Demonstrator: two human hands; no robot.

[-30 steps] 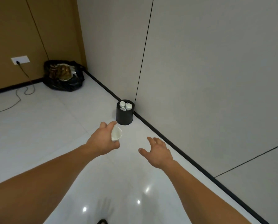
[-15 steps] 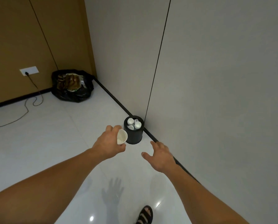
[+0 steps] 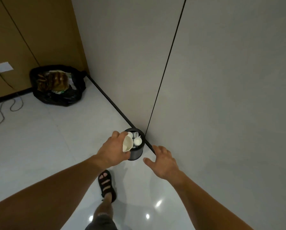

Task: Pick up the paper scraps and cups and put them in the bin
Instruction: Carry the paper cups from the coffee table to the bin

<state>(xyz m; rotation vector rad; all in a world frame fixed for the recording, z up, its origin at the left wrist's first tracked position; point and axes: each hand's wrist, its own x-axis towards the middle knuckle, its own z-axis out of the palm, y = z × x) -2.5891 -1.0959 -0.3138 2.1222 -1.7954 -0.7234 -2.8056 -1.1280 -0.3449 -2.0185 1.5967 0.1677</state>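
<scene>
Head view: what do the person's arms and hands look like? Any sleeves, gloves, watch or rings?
The left forearm and right forearm are bare out to the frame edge, with no sleeves in view. The left hand and right hand are ungloved. No watch, band or ring shows on the visible sides. Also worn are a black strappy sandal and dark grey shorts.

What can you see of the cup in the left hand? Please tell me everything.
The cup is small, off-white and looks like paper. It is empty and tilted, with its mouth facing the camera. The left hand grips it by the left rim of the black bin, which holds other white cups.
</scene>
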